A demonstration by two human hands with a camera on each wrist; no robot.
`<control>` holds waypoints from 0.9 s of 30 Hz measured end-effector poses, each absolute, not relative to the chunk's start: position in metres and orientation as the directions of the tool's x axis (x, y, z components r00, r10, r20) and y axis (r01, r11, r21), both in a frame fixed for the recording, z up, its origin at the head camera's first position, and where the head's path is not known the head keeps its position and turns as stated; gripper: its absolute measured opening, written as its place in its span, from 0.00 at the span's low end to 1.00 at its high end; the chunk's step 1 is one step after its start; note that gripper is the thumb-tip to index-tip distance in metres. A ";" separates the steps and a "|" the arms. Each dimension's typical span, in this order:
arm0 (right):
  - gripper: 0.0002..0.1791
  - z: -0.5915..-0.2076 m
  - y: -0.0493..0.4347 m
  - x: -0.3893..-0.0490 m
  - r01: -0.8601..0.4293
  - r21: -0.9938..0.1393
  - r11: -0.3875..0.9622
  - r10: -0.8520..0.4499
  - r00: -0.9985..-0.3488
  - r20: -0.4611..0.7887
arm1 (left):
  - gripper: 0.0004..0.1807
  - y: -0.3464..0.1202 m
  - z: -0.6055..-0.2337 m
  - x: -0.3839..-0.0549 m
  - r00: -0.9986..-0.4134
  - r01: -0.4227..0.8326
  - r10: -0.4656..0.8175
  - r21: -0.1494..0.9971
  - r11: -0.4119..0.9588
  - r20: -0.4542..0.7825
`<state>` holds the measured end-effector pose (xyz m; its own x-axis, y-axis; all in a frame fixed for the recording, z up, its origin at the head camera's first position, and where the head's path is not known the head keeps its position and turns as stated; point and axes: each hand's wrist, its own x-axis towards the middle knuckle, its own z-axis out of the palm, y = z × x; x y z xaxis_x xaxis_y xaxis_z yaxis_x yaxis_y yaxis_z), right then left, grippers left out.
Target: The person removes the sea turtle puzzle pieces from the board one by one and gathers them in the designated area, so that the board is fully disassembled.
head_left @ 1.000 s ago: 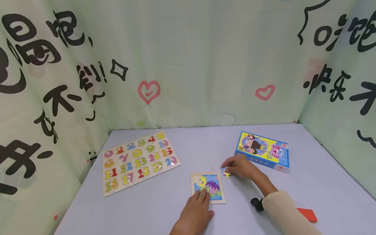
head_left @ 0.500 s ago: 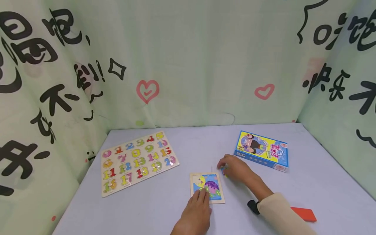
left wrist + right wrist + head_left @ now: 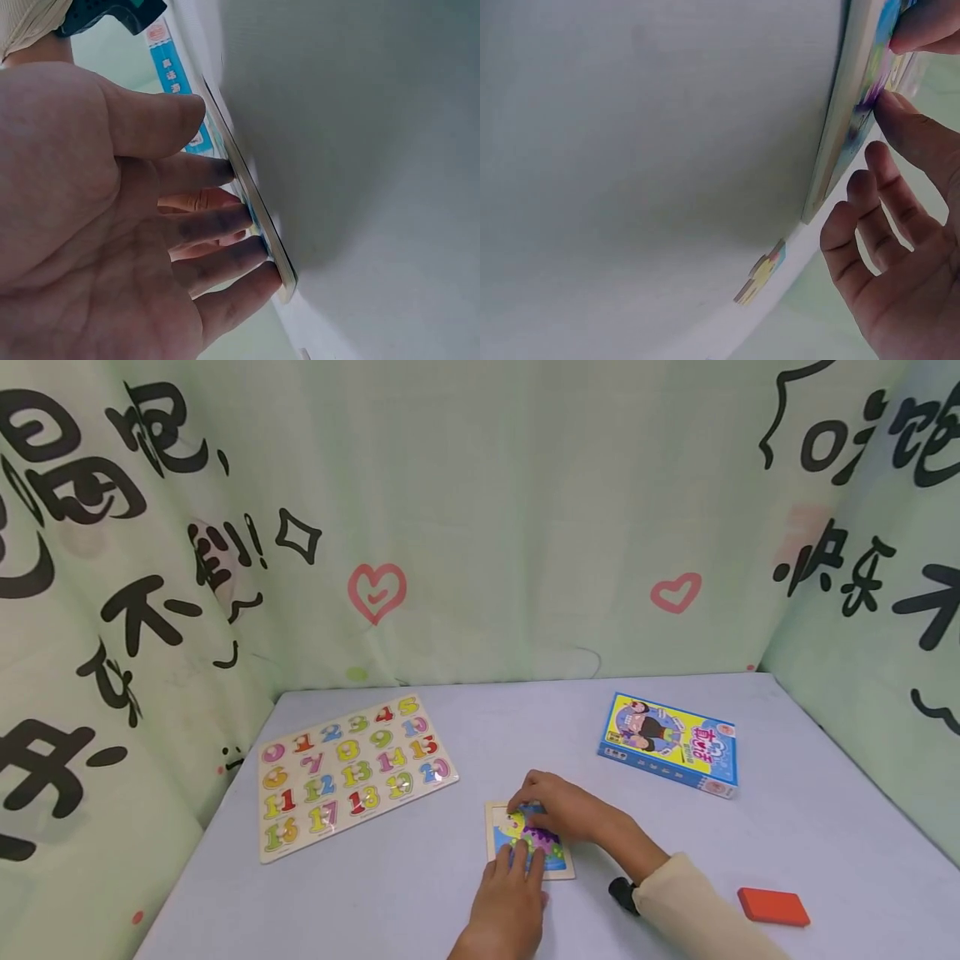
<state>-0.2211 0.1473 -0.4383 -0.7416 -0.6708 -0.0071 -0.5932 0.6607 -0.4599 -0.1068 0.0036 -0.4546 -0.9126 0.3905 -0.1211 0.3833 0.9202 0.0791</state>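
Observation:
A small square wooden jigsaw puzzle (image 3: 555,862), with a yellow-headed, purple-shelled animal on blue, lies on the table in the head view. My left hand (image 3: 504,906) rests its nearly straight fingertips along the puzzle's near left part; in the left wrist view they touch by its wooden edge (image 3: 259,206). Over the upper right of the puzzle reaches my right hand (image 3: 573,810), thumb and index finger lowered onto the picture. Whether they pinch a piece is hidden. A loose yellow-and-blue puzzle piece (image 3: 761,274) lies on the table beyond the puzzle in the right wrist view.
A wooden number board (image 3: 352,772) lies at the left. At the back right is a blue and yellow box (image 3: 667,743), and a red block (image 3: 774,907) sits near the right forearm. Printed curtains (image 3: 465,527) enclose the white table (image 3: 360,893).
My right hand has left the loose piece and moved left onto the puzzle. Its sleeve has uncovered the red block. My left hand stays at the puzzle, shifted slightly right.

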 end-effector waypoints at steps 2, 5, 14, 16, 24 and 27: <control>0.12 -0.437 0.145 -0.221 -0.596 -0.464 0.656 -0.677 -0.736 -0.011 | 0.29 0.004 -0.455 -0.107 -0.916 0.379 0.384 0.063 0.923 -0.119; 0.13 -0.435 0.142 -0.220 -0.589 -0.461 0.663 -0.671 -0.741 -0.019 | 0.29 0.004 -0.454 -0.107 -0.919 0.370 0.374 0.052 0.928 -0.127; 0.14 -0.428 0.142 -0.220 -0.541 -0.495 0.680 -0.641 -0.767 -0.042 | 0.33 0.005 -0.453 -0.106 -0.920 0.365 0.371 0.065 0.929 -0.130; 0.15 -0.425 0.146 -0.221 -0.505 -0.547 0.668 -0.628 -0.776 -0.052 | 0.34 0.006 -0.454 -0.106 -0.920 0.367 0.371 0.053 0.929 -0.123; 0.08 -0.407 0.192 -0.233 -0.324 -0.676 0.662 -0.471 -0.882 -0.038 | 0.35 0.008 -0.456 -0.107 -0.925 0.350 0.348 0.014 0.937 -0.150; 0.08 -0.405 0.217 -0.236 -0.239 -0.675 0.698 -0.397 -0.914 -0.087 | 0.36 0.008 -0.456 -0.108 -0.923 0.347 0.342 -0.001 0.938 -0.174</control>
<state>-0.2361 0.2166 -0.4051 -0.9138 -0.3967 -0.0869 -0.2387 0.6978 -0.6753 -0.1076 0.0078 -0.4556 -0.9235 0.3420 -0.1738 0.3474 0.9377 -0.0005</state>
